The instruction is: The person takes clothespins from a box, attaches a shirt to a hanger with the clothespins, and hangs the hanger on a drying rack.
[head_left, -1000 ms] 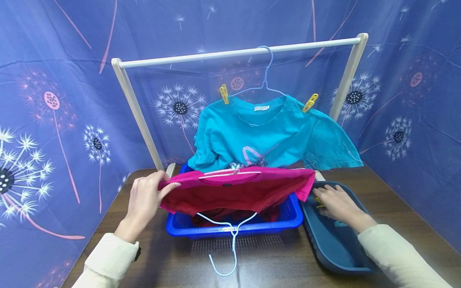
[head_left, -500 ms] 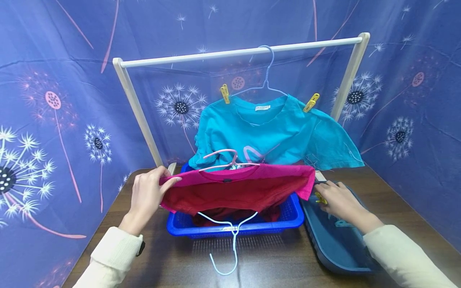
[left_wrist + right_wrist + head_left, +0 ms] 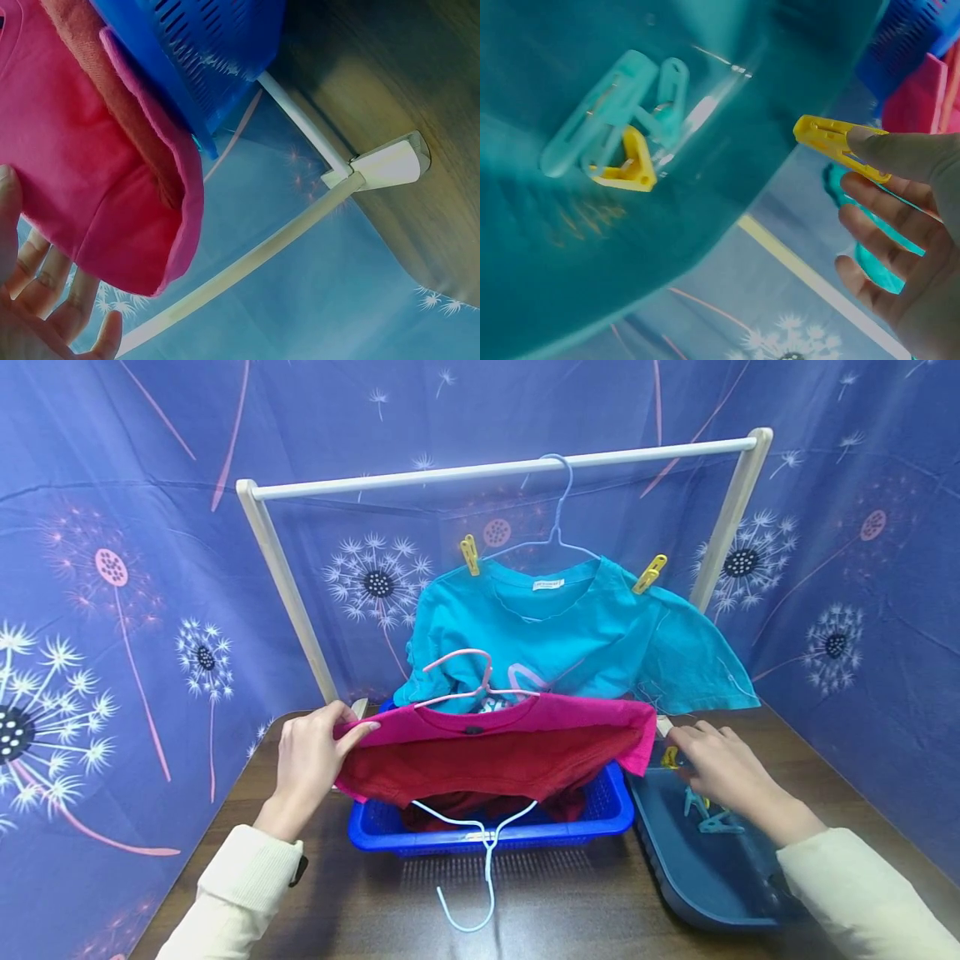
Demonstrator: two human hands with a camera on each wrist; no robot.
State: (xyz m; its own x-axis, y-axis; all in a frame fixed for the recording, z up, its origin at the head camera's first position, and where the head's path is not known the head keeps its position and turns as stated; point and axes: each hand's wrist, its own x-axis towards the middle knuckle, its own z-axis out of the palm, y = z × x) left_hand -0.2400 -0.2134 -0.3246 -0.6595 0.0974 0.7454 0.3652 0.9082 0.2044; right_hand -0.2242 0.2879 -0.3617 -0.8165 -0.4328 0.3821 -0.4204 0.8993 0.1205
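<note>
My left hand [image 3: 311, 764] pinches the left shoulder of a magenta shirt [image 3: 577, 714], holding it up with its red inside facing me. A pink hanger [image 3: 487, 681] sits in the shirt's neck, its hook pointing up. My right hand [image 3: 731, 772] pinches a yellow clothespin [image 3: 840, 142] between thumb and fingers, just above the far end of a dark teal tray [image 3: 705, 885]. Inside that tray lie teal clothespins [image 3: 604, 112] and another yellow clothespin [image 3: 634, 165]. Behind, a turquoise shirt [image 3: 540, 627] hangs from a lilac hanger [image 3: 557, 518], with yellow clothespins [image 3: 649, 574] at its shoulders.
A blue basket [image 3: 491, 839] with dark red cloth stands under the magenta shirt. A light blue hanger [image 3: 489, 868] sticks out over its front rim. The rack's white rail [image 3: 420, 477] spans the back, on wooden posts [image 3: 288, 593]. Patterned curtains surround the wooden table [image 3: 555, 902].
My right hand has lifted a yellow clothespin up from the tray's far end. The pink hanger's hook has swung upright, and the magenta shirt's top edge has risen slightly. My left hand keeps its grip.
</note>
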